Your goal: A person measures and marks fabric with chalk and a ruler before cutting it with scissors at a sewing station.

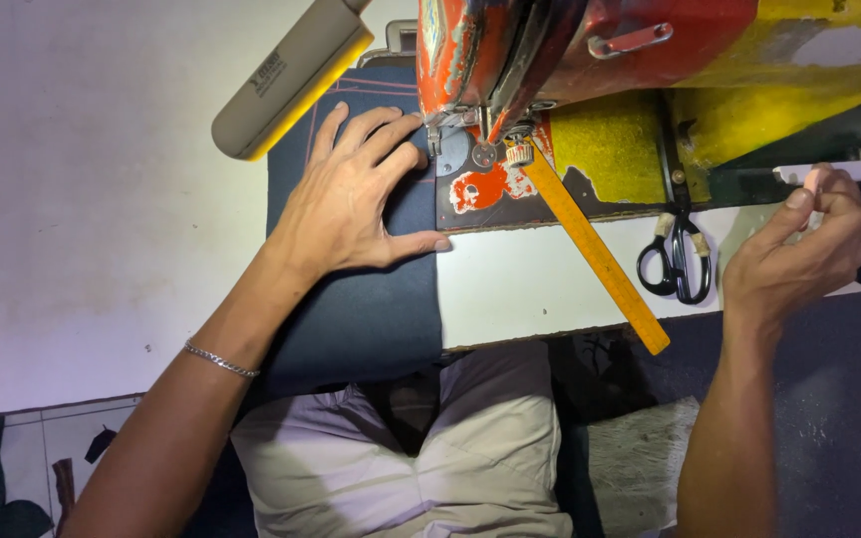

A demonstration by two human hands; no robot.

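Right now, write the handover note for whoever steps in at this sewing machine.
Left hand: flat on the dark blue fabric, fingers spread, fingertips beside the presser foot.
Right hand: off to the right, pinching a small pale piece I cannot identify.
Sewing machine: red and yellow, over the fabric's top edge.
Yellow ruler and black scissors lie on the white table.
Stitching progress: cannot tell.

Scissors (pixel 677 261) lie right of the ruler (pixel 595 254) on the table (pixel 520 284).
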